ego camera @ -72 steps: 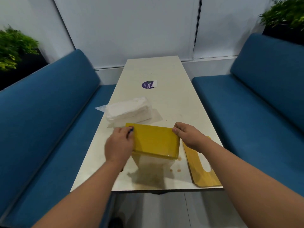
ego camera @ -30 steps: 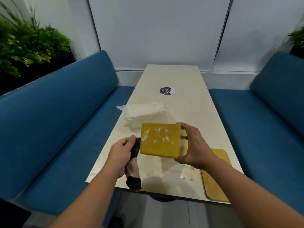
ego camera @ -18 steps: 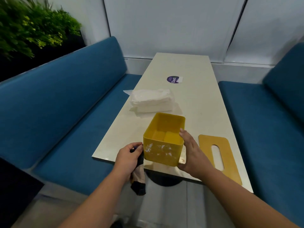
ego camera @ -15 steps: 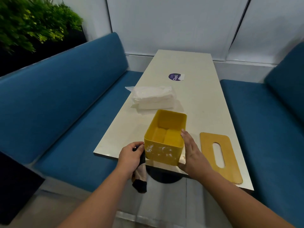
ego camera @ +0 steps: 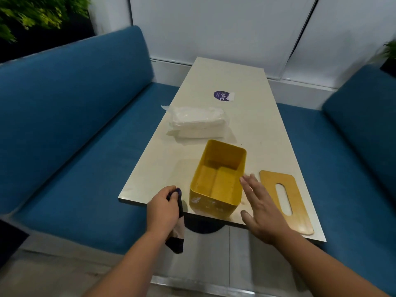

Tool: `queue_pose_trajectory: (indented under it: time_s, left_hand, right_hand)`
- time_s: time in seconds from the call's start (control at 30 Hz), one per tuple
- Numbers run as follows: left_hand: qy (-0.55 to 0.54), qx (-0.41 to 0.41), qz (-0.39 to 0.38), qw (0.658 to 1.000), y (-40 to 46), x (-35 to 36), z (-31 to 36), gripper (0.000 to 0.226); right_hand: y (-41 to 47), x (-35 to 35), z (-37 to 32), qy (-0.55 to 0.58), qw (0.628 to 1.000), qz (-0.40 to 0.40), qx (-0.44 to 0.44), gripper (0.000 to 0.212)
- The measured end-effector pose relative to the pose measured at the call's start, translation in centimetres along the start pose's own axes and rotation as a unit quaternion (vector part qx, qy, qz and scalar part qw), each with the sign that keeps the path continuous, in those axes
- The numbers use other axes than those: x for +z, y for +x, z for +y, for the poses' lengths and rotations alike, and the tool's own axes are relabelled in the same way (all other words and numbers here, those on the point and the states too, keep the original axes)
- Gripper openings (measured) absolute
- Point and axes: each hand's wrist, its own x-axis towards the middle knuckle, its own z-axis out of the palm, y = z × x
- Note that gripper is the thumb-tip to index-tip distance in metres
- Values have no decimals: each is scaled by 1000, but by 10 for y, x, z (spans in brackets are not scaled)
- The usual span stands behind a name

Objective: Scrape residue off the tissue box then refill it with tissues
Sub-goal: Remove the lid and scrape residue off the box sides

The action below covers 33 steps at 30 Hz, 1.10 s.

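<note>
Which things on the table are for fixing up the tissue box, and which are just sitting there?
For the job:
yellow tissue box, open and empty
stack of tissues
wooden slotted lid
dark cloth, held in the left hand

Just sitting there:
purple sticker
blue benches
plants

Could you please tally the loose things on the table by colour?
Yellow: 1, the box
Tan: 1, the lid
White: 1, the tissue pack
Purple: 1, the sticker
Total: 4
</note>
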Motion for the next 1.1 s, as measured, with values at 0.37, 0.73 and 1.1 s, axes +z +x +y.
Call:
queue_pose_trajectory:
  time_s: [0.37, 0.73, 1.1]
  left_hand:
    - [-97, -57, -11, 994, -32, -10, -22, 14]
    - [-323, -115, 94, 935, -68, 30, -4, 9]
    - [-315, -64, 166, 932, -64, 66, 30, 11]
  right_hand:
    - [81, -7, -36, -42, 975, -209, -57, 61]
    - [98, 7, -31, -33, 966, -242, -85, 95]
    - [96, 5, -36, -44, 963, -239, -115, 85]
